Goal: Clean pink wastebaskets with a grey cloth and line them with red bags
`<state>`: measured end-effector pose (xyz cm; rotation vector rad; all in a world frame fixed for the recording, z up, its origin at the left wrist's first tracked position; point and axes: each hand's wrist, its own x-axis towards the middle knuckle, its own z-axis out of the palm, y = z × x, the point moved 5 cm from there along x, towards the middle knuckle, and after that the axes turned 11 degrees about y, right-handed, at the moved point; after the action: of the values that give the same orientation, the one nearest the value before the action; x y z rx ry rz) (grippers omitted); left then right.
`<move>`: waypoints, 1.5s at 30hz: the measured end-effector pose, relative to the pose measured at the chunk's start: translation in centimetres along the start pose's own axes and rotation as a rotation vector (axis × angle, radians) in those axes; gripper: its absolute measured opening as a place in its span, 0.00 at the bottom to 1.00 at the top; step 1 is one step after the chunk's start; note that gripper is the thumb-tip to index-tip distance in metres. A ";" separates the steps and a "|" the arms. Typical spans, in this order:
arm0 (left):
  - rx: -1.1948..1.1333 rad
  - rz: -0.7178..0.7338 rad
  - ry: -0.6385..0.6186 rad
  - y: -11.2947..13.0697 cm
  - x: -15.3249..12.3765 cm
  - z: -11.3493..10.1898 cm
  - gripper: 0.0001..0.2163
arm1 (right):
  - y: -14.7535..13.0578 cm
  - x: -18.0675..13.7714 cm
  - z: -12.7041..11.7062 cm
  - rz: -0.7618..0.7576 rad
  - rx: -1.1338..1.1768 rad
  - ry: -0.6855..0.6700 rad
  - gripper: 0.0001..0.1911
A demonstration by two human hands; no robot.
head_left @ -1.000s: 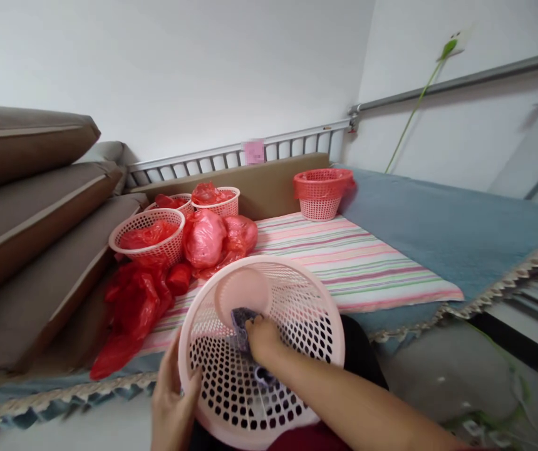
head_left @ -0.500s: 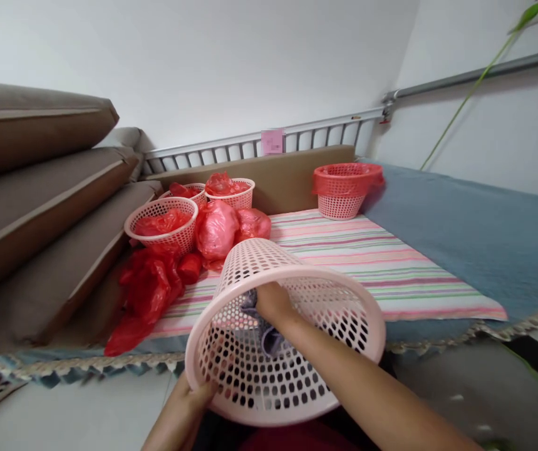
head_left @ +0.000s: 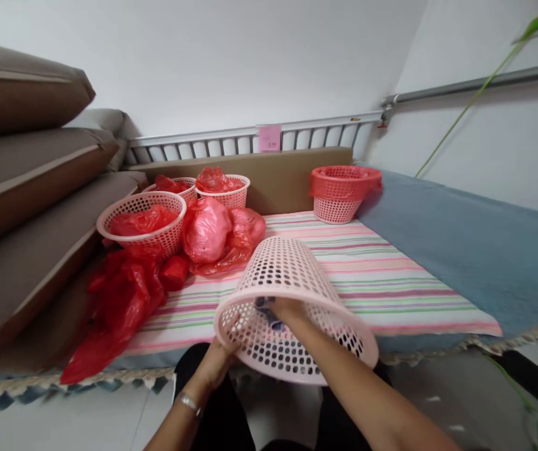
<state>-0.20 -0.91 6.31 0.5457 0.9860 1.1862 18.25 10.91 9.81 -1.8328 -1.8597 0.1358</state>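
A pale pink perforated plastic basket (head_left: 280,269) lies tipped on its side, its mouth facing me. My left hand (head_left: 222,358) grips the rim at the lower left, fingers partly hidden behind the wall. Deep inside the basket, my right hand (head_left: 290,309) is closed on a dark greyish-purple cloth (head_left: 271,316) against the inner wall. The upper rim hides part of that hand. Beneath the basket's far end is a striped cloth (head_left: 391,275) spread over the seat.
On the left stand several pink baskets (head_left: 141,238) holding red plastic bags, with more red bags (head_left: 207,232) beside them. A red-lined basket (head_left: 337,210) stands at the back right. Stacked grey-brown cushions (head_left: 24,207) rise at far left. A green plant stem (head_left: 473,100) crosses the right.
The basket's mouth has tipped further downward and shifted slightly right. My left hand has moved right and up with the rim, and my right hand with the cloth sits farther inside. The view has shifted.
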 end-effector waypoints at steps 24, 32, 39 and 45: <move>-0.109 -0.081 -0.107 2.2 13.9 3.3 0.32 | -0.7 4.7 5.1 0.156 -0.204 0.087 0.14; -0.153 -0.094 -0.078 0.8 13.1 2.8 0.26 | -2.8 -0.2 4.6 -0.050 -0.035 0.149 0.19; -0.082 -0.084 -0.118 -0.7 12.5 3.2 0.40 | 1.5 12.3 4.3 0.063 -0.337 0.201 0.21; 0.281 0.156 -0.018 2.5 13.8 -0.5 0.28 | 3.2 14.2 6.3 0.044 -0.354 0.159 0.26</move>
<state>-1.15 12.80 3.31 0.8673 1.1190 1.1842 19.19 26.49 7.20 -2.0491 -1.8191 -0.3352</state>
